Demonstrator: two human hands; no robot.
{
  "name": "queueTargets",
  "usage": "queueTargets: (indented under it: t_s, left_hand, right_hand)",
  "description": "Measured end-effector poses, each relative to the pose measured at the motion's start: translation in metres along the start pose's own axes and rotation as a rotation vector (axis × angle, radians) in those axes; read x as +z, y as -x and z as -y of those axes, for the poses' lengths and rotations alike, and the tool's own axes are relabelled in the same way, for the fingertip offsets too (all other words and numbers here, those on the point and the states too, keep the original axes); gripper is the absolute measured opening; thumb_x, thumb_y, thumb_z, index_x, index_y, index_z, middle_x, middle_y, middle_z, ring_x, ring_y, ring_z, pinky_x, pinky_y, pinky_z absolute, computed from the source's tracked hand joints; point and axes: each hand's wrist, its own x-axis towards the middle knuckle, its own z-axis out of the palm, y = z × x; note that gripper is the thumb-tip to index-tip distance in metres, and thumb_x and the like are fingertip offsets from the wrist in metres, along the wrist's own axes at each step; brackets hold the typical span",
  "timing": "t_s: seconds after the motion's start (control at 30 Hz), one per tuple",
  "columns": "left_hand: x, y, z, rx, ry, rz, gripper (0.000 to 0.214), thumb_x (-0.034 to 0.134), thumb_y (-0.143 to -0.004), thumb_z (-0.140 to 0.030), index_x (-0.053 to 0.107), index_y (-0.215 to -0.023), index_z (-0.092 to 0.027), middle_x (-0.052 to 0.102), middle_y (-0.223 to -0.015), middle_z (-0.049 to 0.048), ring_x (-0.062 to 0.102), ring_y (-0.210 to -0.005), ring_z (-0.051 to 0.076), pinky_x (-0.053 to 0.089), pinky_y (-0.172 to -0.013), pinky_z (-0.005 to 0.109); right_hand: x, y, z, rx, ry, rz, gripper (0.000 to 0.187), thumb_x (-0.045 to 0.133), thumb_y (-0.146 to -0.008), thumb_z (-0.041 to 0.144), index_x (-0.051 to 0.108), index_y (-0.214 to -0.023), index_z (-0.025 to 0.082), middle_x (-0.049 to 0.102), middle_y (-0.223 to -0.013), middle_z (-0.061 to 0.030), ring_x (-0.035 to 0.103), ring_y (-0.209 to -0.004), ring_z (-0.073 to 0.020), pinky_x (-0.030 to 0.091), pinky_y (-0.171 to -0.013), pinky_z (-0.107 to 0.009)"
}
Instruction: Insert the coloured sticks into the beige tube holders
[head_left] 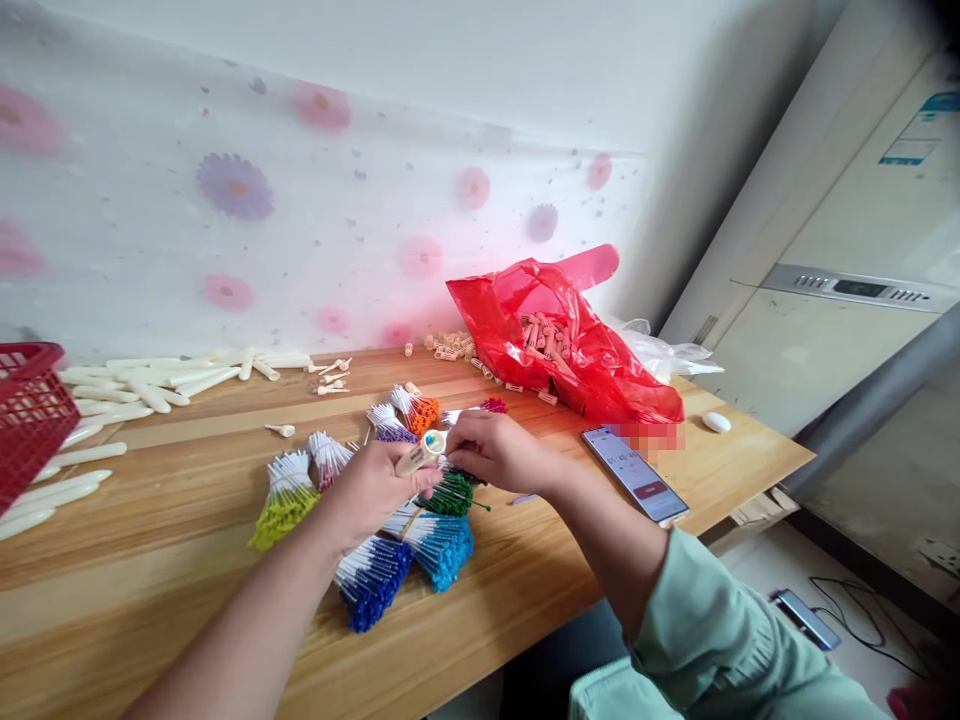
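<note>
My left hand is closed round a small cream plastic tube, its open end showing coloured bits. My right hand is pinched at that open end, fingers pressed together; what it pinches is too small to name. Both hands hover over bundles of thin white sticks with coloured tips lying on the wooden table: yellow-green, blue, light blue, dark green, purple, orange.
A red plastic bag of small cream pieces lies at the back right, with loose pieces beside it. A phone lies near the right edge. Cream tubes are strewn at the back left by a red basket. A white appliance stands to the right.
</note>
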Motion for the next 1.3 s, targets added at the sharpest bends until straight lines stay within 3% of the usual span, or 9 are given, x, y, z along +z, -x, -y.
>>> queueTargets:
  t_s: [0.03,0.1,0.23,0.37,0.57,1.0,1.2,1.3]
  left_hand:
    - [-0.002,0.003,0.002,-0.01,0.019,-0.016,0.028,0.063,-0.071,-0.039,0.063,-0.055,-0.016,0.061,-0.056,-0.0001,0.053,-0.055,0.014,0.04,-0.053,0.025]
    - [-0.007,0.008,0.009,-0.018,0.106,-0.062,0.027,0.062,-0.073,-0.038,0.062,-0.058,-0.016,0.058,-0.056,-0.0012,0.048,-0.052,0.012,0.036,-0.051,0.023]
    - [-0.015,0.011,0.028,-0.07,0.326,-0.137,0.022,0.063,-0.076,-0.036,0.062,-0.066,-0.015,0.058,-0.058,-0.0017,0.044,-0.051,0.01,0.034,-0.051,0.023]
    - [-0.015,0.011,0.033,-0.085,0.382,-0.142,0.021,0.065,-0.075,-0.033,0.063,-0.066,-0.014,0.06,-0.059,-0.0003,0.043,-0.052,0.01,0.034,-0.052,0.024]
    - [-0.005,0.013,0.028,-0.111,0.447,-0.154,0.023,0.066,-0.075,-0.036,0.065,-0.07,-0.014,0.062,-0.061,0.0016,0.045,-0.056,0.011,0.036,-0.057,0.026]
    - [0.009,0.018,0.023,-0.137,0.681,-0.081,0.023,0.073,-0.072,-0.036,0.068,-0.07,-0.014,0.063,-0.061,0.0021,0.046,-0.056,0.009,0.036,-0.055,0.021]
    - [0.01,0.019,0.021,-0.182,0.772,-0.178,0.024,0.078,-0.067,-0.035,0.067,-0.068,-0.014,0.062,-0.058,0.0005,0.045,-0.054,0.008,0.035,-0.052,0.018]
    - [0.01,0.019,0.019,-0.18,0.784,-0.151,0.026,0.079,-0.065,-0.037,0.068,-0.068,-0.013,0.061,-0.056,0.0001,0.044,-0.053,0.007,0.034,-0.051,0.017]
  right_hand:
    - [0.004,-0.008,0.0,-0.018,-0.02,0.002,0.004,0.06,-0.079,0.013,0.063,-0.078,0.015,0.061,-0.074,-0.0003,0.055,-0.069,-0.0108,0.045,-0.068,-0.021]
    - [0.013,-0.02,-0.004,-0.029,-0.12,-0.025,0.016,0.059,-0.081,0.016,0.063,-0.096,0.013,0.063,-0.079,-0.0022,0.057,-0.07,-0.0109,0.047,-0.067,-0.021]
    - [0.032,-0.033,-0.018,-0.003,-0.516,-0.114,0.035,0.051,-0.085,0.02,0.055,-0.119,0.011,0.067,-0.091,-0.0071,0.063,-0.081,-0.0131,0.05,-0.076,-0.027]
    - [0.045,-0.033,-0.021,-0.008,-0.593,-0.197,0.029,0.052,-0.085,0.021,0.062,-0.112,0.015,0.069,-0.094,-0.0067,0.064,-0.084,-0.0144,0.051,-0.078,-0.03]
    - [0.044,-0.024,-0.015,-0.019,-0.587,-0.199,0.019,0.054,-0.085,0.019,0.068,-0.098,0.017,0.069,-0.085,-0.0051,0.065,-0.078,-0.013,0.052,-0.074,-0.027]
    - [0.052,-0.02,-0.014,0.079,-0.762,-0.232,0.011,0.061,-0.079,0.022,0.068,-0.086,0.018,0.067,-0.079,-0.0017,0.064,-0.072,-0.0117,0.052,-0.069,-0.026]
    - [0.059,-0.019,-0.012,0.099,-0.747,-0.296,0.012,0.067,-0.075,0.024,0.065,-0.085,0.018,0.066,-0.076,-0.0009,0.061,-0.067,-0.0111,0.051,-0.066,-0.026]
    - [0.062,-0.02,-0.008,0.136,-0.889,-0.304,0.015,0.071,-0.072,0.026,0.061,-0.081,0.018,0.064,-0.069,0.0013,0.061,-0.06,-0.0104,0.051,-0.06,-0.025]
